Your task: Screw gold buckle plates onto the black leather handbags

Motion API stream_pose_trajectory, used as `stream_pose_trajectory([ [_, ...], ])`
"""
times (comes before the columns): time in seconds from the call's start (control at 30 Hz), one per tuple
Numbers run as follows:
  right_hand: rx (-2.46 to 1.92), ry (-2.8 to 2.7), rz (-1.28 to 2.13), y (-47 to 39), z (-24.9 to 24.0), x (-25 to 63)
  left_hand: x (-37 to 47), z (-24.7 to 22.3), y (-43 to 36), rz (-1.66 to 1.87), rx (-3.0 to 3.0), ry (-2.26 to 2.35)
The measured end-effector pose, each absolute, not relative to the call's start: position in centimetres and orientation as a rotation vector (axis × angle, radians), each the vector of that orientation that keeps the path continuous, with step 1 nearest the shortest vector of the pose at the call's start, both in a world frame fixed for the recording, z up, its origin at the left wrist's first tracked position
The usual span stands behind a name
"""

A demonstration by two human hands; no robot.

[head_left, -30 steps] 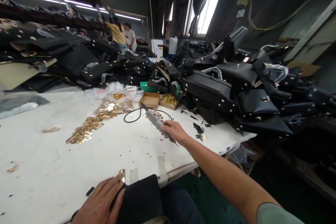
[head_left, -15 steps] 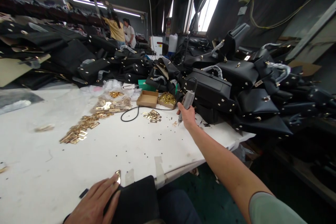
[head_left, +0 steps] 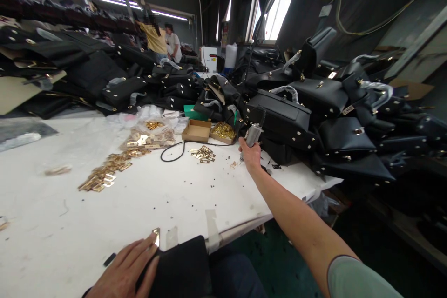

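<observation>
My right hand (head_left: 250,154) is wrapped round a grey electric screwdriver (head_left: 253,135), its tip down near a few small screws (head_left: 233,165) on the white table. At the bottom left, my left hand (head_left: 124,267) lies over a black leather piece (head_left: 185,267), fingers together, with the fingertips on a gold metal plate (head_left: 157,237) at its upper corner. The underside of this hand is hidden. A small pile of gold plates (head_left: 203,154) lies left of the screwdriver, and a long heap of them (head_left: 104,172) is farther left.
An open cardboard box (head_left: 196,131) stands beside a box of gold screws (head_left: 223,132). A black cable (head_left: 172,151) loops in front. Black bags (head_left: 279,111) are piled along the table's back and right. Two people (head_left: 155,39) stand far behind.
The screwdriver and my right hand appear slightly farther right, with the screwdriver more tilted. My left hand remains on the gold plate and leather piece.
</observation>
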State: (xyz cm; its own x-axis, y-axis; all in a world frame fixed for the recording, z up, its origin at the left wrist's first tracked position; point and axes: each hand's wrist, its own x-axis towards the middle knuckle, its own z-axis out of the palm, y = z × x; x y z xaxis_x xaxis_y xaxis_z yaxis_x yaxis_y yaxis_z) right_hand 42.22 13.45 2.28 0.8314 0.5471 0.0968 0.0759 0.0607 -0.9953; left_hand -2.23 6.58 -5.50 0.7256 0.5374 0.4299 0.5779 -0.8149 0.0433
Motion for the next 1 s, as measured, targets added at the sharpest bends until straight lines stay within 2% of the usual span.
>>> stream_pose_trajectory([
  [0.3, -1.487, -0.508, 0.346, 12.2, 4.0, 41.3, -1.5, -3.2, 5.9, -0.725, -2.762, -0.919],
  [0.43, -1.359, -0.516, 0.403, 12.1, 5.1, 39.5, -1.0, -1.8, 5.3, -0.751, -2.709, -0.928],
  [0.67, -0.960, -0.542, 0.742, 11.5, 7.9, 31.9, -0.8, -1.3, 4.6, -0.780, -2.666, -0.943],
  [1.0, -0.961, -0.588, 1.144, 7.6, 6.5, 19.9, 0.4, 0.1, 2.8, -0.771, -2.885, -1.387],
])
